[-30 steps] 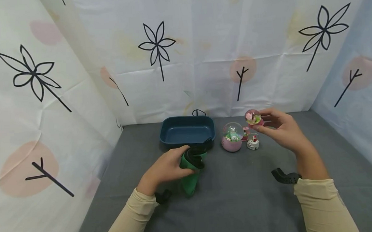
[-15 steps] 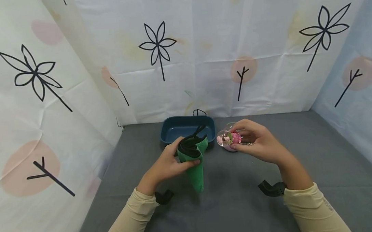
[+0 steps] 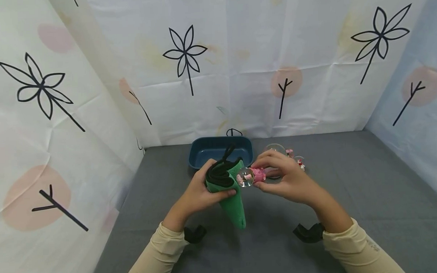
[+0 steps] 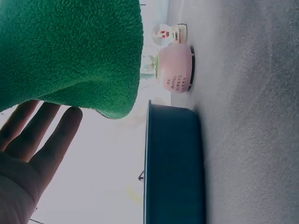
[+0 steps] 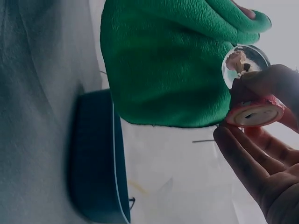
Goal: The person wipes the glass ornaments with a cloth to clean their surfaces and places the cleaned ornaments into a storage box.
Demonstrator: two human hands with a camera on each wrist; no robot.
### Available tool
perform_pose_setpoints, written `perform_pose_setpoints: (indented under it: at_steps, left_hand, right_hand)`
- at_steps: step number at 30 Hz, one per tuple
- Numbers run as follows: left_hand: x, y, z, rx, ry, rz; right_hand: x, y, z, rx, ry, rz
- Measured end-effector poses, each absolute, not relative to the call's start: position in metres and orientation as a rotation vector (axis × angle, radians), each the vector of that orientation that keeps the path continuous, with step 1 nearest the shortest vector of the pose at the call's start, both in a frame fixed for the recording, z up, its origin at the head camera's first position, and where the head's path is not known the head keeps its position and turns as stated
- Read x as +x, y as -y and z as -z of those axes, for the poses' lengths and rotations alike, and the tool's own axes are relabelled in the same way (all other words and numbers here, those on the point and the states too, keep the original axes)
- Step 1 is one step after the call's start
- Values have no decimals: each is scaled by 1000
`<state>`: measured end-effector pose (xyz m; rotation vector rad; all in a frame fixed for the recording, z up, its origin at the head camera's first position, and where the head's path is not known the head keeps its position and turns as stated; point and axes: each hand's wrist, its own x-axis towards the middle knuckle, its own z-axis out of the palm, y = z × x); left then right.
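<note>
My left hand (image 3: 198,189) grips a folded green cloth (image 3: 232,204) with dark edging and a loop at its top. The cloth hangs in front of the blue basin and fills much of the left wrist view. My right hand (image 3: 286,176) pinches a small snow globe (image 3: 246,177) by its pink base (image 5: 254,112). The globe is tipped on its side, its clear dome toward the cloth and right at its edge in the head view. A pink figure shows inside the dome.
A blue rectangular basin (image 3: 201,147) stands at the back. Right of it are a larger snow globe with a pink base (image 4: 175,70), partly hidden by my right hand, a small white-based snow globe (image 4: 180,33) and a small pink figurine (image 3: 289,152). Patterned fabric (image 3: 244,43) hangs behind.
My right hand has carried the small snow globe left and toward me, from above the other globes to the cloth, tipping it sideways. My left hand has raised and turned the cloth slightly.
</note>
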<state>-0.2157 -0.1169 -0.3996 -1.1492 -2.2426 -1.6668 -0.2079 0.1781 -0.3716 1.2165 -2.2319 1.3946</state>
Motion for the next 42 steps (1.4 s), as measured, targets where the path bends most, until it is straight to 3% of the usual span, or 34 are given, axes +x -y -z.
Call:
perform_pose_setpoints:
  at_steps: [24, 35, 42]
  left_hand:
    - [-213, 104, 410, -1206, 2159, 1719]
    - [-209, 109, 402, -996, 2197, 1781]
    - [-209, 109, 401, -995, 2196, 1782]
  right_hand:
    - [-199, -152, 380, 1298, 2095, -1161]
    - [-198, -156, 374, 1344, 2085, -1134]
    - [-200, -157, 374, 1348, 2054, -1089]
